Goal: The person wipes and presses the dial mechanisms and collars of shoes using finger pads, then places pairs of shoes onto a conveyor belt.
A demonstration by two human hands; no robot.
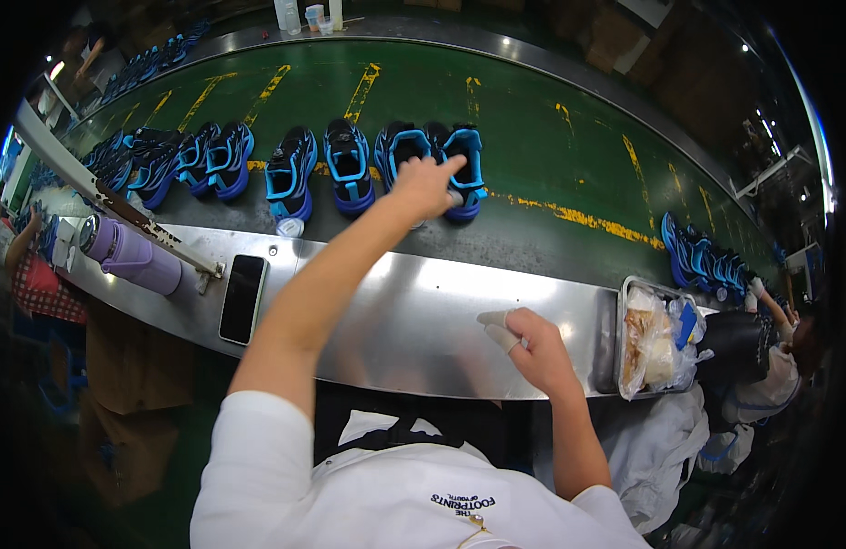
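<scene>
My left hand (425, 190) reaches across the bench to a pair of black and blue sneakers. Its fingers are apart: the index finger stretches over the collar of the right sneaker (465, 156), and the thumb is near that shoe's heel. The sneaker beside it (406, 142) lies partly behind the hand. Over the metal ledge, my right hand (540, 352) is closed, with pale covers on its thumb and a finger; whether anything is in it is hidden. Left of the pair stand a single sneaker (347, 156) and another one (291, 174), with a clear crumpled piece at its heel.
More sneakers (217, 160) line the green belt (551, 137) to the left, others (702, 256) at the right. A purple bottle (134, 256), a phone (243, 297) and a metal tray (621, 343) of plastic bags sit on the ledge (414, 316). A metal post (112, 201) slants at left. Other people work at both sides.
</scene>
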